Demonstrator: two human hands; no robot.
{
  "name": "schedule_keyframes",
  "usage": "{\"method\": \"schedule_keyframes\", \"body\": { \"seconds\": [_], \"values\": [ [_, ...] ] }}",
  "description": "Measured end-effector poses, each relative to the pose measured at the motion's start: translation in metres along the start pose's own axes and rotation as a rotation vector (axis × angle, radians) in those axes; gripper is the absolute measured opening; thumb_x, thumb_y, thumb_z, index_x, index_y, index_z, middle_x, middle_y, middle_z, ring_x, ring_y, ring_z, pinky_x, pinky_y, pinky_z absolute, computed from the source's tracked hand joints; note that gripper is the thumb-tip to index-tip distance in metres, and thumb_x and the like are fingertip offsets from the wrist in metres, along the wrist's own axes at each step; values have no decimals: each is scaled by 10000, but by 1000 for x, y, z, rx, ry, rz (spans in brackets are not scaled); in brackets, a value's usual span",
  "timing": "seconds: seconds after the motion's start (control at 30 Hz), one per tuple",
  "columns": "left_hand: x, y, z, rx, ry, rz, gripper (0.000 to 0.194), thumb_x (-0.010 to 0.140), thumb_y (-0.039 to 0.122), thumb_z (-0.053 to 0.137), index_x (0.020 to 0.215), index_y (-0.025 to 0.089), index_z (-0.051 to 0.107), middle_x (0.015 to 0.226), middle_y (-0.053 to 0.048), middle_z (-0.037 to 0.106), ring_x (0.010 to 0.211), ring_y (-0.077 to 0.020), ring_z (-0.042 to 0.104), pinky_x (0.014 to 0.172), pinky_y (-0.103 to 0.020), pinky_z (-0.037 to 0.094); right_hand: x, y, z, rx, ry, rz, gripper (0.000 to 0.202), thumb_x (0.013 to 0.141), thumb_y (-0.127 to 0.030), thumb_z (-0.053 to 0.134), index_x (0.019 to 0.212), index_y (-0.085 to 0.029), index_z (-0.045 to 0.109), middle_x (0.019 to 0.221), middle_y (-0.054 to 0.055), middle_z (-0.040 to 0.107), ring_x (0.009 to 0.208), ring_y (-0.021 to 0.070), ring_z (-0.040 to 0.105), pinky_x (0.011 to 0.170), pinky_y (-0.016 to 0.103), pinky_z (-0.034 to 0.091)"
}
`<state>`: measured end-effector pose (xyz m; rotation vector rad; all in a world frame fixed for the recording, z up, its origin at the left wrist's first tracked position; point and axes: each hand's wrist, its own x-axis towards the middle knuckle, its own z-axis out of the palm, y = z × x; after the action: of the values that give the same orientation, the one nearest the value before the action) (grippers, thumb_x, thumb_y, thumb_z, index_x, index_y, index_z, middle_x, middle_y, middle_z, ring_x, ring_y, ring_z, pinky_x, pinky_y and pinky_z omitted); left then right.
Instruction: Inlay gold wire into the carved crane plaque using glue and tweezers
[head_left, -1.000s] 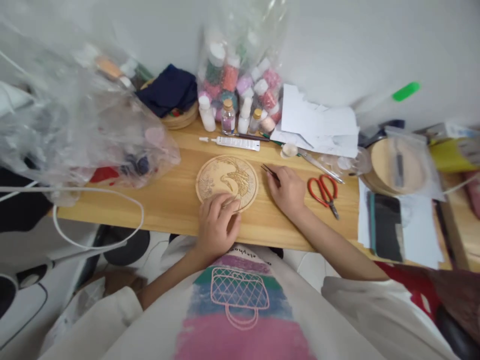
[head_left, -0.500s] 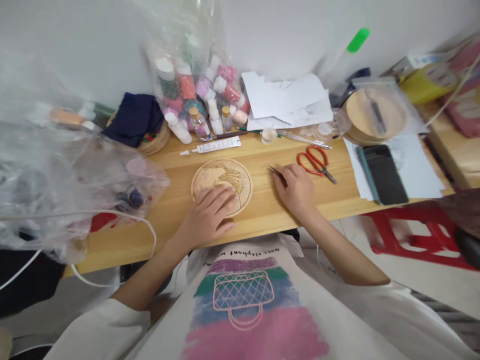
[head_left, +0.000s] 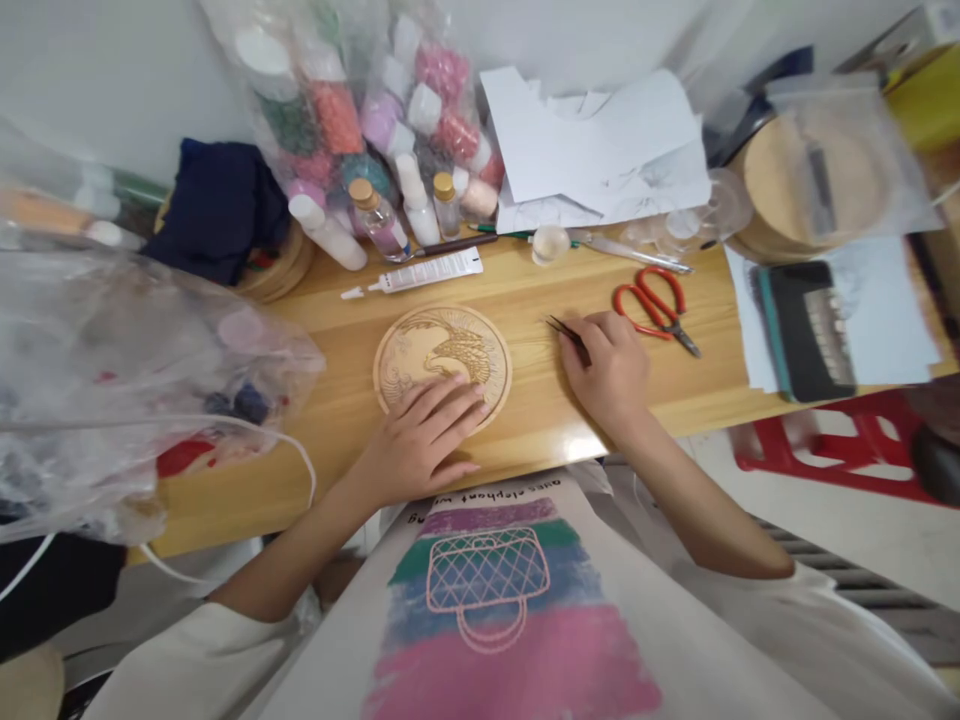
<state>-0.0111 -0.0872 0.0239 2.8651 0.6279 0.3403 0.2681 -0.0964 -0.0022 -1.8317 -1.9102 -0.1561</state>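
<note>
A round wooden plaque (head_left: 457, 345) with an engraved bird lies on the wooden table (head_left: 525, 400). My left hand (head_left: 424, 440) rests flat across its lower part, fingers outstretched. To the right, my right hand (head_left: 609, 375) is closed around dark tweezers (head_left: 568, 332), whose tips point to the upper left, apart from the plaque. The back of that hand hides the rest of the tweezers. Just beyond it lie red-handled scissors (head_left: 658, 305). Behind the plaque is a white glue-like tube (head_left: 431, 272) with a pointed nozzle.
Several bottles, including a gold-capped one (head_left: 380, 220), stand along the back with a bag of coloured jars (head_left: 334, 110). White papers (head_left: 600, 150) lie against the wall. A phone (head_left: 806, 330) sits on sheets at right. A clear plastic bag (head_left: 127, 360) and white cable (head_left: 247, 425) occupy the left.
The view has shifted down and closer to the table. My left hand still lies on the plaque, and my right hand still holds the tweezers beside the scissors.
</note>
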Motion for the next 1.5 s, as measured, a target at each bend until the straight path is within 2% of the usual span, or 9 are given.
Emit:
{"method": "schedule_keyframes", "body": {
  "seconds": [0.27, 0.47, 0.7, 0.9, 1.17, 1.5],
  "values": [
    [1, 0, 0, -22, -20, -15, 540, 978, 490, 479, 1398, 154, 519, 1375, -122, 617, 1379, -310, 456, 1124, -455, 360, 1, -1, -1, 72, -62, 74, 234, 968, -302, 478, 1010, -197, 684, 920, 106, 636, 847, 241, 578, 747, 385, 480],
    [3, 0, -1, -18, -20, -12, 535, 976, 490, 484, 1372, 135, 543, 1359, -124, 627, 1363, -310, 468, 1119, -450, 366, 0, 1, 0, 42, -41, 42, 235, 966, -301, 489, 1023, -185, 685, 918, 101, 641, 842, 236, 586, 729, 376, 488],
    [1, 1, -2, 7, -24, -14, 553, 976, 492, 482, 1392, 129, 519, 1397, -130, 598, 1383, -308, 448, 1138, -445, 346, -1, 1, 3, 20, 66, -32, 176, 938, -254, 540, 990, -167, 684, 876, 91, 652, 798, 220, 571, 693, 342, 469],
    [1, 2, -3, 54, -1, -57, 558, 979, 485, 470, 1365, 86, 524, 1421, -169, 568, 1382, -309, 452, 1144, -438, 340, -1, 1, 3, 13, 63, -26, 170, 937, -261, 546, 990, -177, 683, 877, 86, 657, 795, 221, 582, 689, 343, 479],
    [0, 2, -2, 48, -40, -3, 545, 983, 484, 472, 1397, 134, 520, 1412, -106, 592, 1384, -297, 453, 1147, -429, 336, -1, 1, 3, 14, 30, 9, 183, 942, -276, 531, 990, -183, 681, 886, 87, 659, 805, 228, 596, 701, 354, 491],
    [3, 2, -2, 40, -40, 11, 540, 982, 500, 465, 1350, 118, 559, 1390, -101, 610, 1350, -318, 478, 1102, -460, 381, -1, 1, 1, 14, 33, -13, 187, 943, -274, 530, 1006, -179, 678, 887, 87, 648, 806, 222, 584, 692, 344, 477]
  ]
}}
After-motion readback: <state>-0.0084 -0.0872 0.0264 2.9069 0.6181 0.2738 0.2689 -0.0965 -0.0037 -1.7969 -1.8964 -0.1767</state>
